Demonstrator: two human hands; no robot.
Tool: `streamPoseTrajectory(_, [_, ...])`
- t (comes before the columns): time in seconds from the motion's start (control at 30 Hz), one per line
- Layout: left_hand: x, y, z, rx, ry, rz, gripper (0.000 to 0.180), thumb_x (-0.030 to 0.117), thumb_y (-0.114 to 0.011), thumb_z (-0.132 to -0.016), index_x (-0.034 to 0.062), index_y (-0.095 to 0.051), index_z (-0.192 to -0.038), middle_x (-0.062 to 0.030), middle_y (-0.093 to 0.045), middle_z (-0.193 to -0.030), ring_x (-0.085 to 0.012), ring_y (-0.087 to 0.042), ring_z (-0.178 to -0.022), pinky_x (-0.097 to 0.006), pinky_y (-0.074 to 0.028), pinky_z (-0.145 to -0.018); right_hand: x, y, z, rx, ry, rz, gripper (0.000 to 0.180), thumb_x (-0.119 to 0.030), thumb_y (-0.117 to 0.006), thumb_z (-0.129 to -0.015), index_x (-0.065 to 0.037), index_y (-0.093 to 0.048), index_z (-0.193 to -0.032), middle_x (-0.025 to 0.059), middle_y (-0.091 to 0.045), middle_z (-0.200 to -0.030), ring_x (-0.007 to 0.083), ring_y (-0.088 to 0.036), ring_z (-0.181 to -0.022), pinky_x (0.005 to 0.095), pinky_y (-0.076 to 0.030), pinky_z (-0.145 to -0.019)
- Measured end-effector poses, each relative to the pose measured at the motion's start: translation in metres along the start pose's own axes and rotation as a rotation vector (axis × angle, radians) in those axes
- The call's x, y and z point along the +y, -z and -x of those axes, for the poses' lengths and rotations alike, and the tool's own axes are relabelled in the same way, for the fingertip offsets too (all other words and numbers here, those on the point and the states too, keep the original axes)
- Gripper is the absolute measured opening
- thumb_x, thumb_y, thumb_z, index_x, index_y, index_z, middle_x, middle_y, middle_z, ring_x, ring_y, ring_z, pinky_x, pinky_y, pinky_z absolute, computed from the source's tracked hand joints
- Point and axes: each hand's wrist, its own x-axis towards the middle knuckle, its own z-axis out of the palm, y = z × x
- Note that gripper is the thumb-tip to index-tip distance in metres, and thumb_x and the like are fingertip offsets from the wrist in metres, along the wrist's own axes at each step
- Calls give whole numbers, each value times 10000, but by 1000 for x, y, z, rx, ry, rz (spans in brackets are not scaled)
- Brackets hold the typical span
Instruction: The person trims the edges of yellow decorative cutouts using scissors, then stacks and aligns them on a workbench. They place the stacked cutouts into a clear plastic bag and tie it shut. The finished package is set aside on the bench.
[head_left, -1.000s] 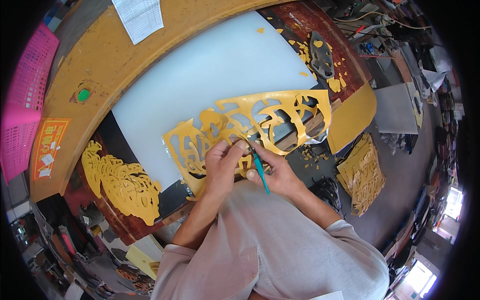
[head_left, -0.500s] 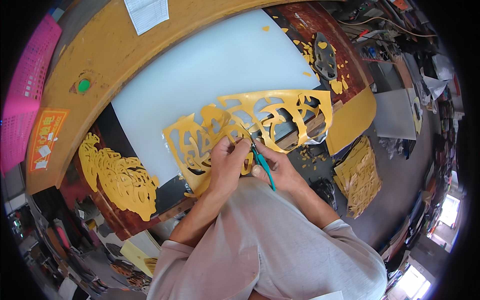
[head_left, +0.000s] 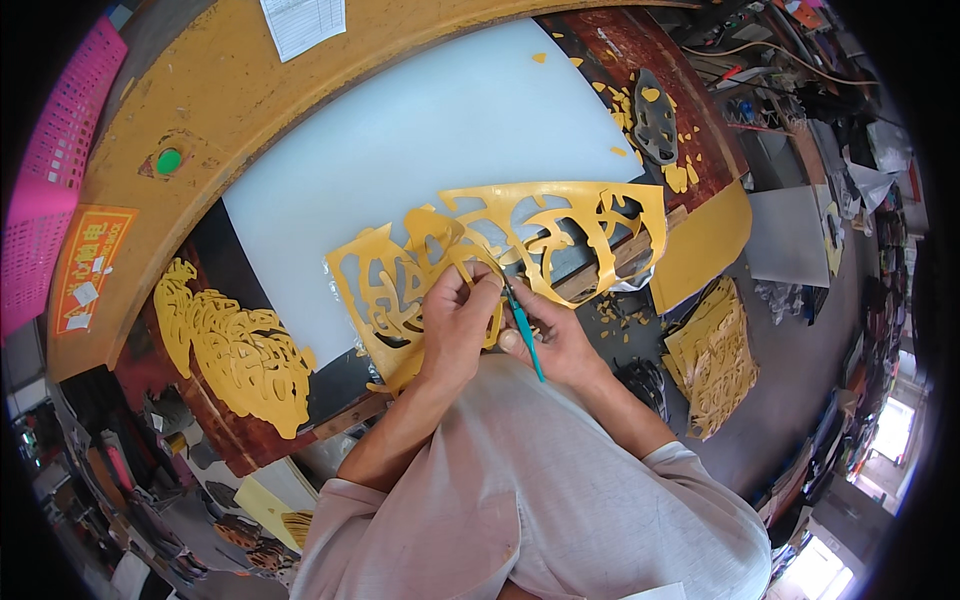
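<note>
Yellow cut-out sheet [head_left: 520, 240] spread across the near edge of the white cutting board [head_left: 420, 130], reaching from the lower left up toward the right. Thin, flexible, mustard in colour, pierced all over with curling openings so that only looping bands remain; left end curled and lifted, right end lying flatter over a dark strip of the counter [head_left: 150, 110]. Left hand [head_left: 455, 325] pressed on the sheet's lower middle, grip closed with fingers pinching one narrow band. Right hand [head_left: 555, 335] just beside it, grip clamped on a teal-handled knife [head_left: 522, 328], held like a pen, tip on the sheet between the two hands. Small yellow offcuts [head_left: 660, 150] scattered near the board's far right corner. Pile of finished yellow cut-outs [head_left: 235, 345] on the left, another stack [head_left: 715, 355] on the right. Pink basket [head_left: 55, 170] at the far left.
</note>
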Motion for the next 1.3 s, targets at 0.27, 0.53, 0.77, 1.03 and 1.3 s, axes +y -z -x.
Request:
streamPoseTrajectory(0.27, [3,-3,1,-4,38,76,94,104,-631,-1026,34,-633,-965,19,-602,-744,-43,-518,-605,-245,-414,-539,0,-1,-7,87,192,335,903,-233,-929,-818,18,-476,-1558,178,-656,-1130,270,-682,-1011,371,-562,-899])
streamPoseTrajectory(0.53, [6,-5,2,6,55,27,116,110,-621,-1033,45,-618,-936,22,-565,-700,-52,-491,-587,-251,-403,-535,-3,-5,-8,104,210,379,963,-254,-938,-794,29,-444,-1570,202,-652,-1091,312,-693,-961,394,-577,-852])
streamPoseTrajectory(0.77, [8,-6,2,-6,67,48,121,104,-618,-1035,50,-615,-927,20,-570,-712,-51,-497,-606,-248,-407,-550,0,-5,-5,119,196,417,934,-265,-923,-807,29,-458,-1562,179,-662,-1045,286,-676,-912,386,-564,-792])
streamPoseTrajectory(1.03, [5,-4,1,-21,61,85,106,83,-605,-1035,47,-604,-934,8,-574,-714,-62,-509,-607,-251,-423,-563,-3,-4,-5,113,201,397,862,-212,-903,-827,21,-486,-1545,187,-674,-1047,281,-678,-874,370,-569,-751])
streamPoseTrajectory(1.3, [4,-1,0,-63,36,85,132,78,-595,-1036,52,-579,-908,-2,-570,-688,-75,-516,-579,-259,-450,-558,-2,0,-4,110,253,385,818,-198,-901,-840,18,-514,-1527,196,-689,-1045,263,-682,-850,376,-573,-749])
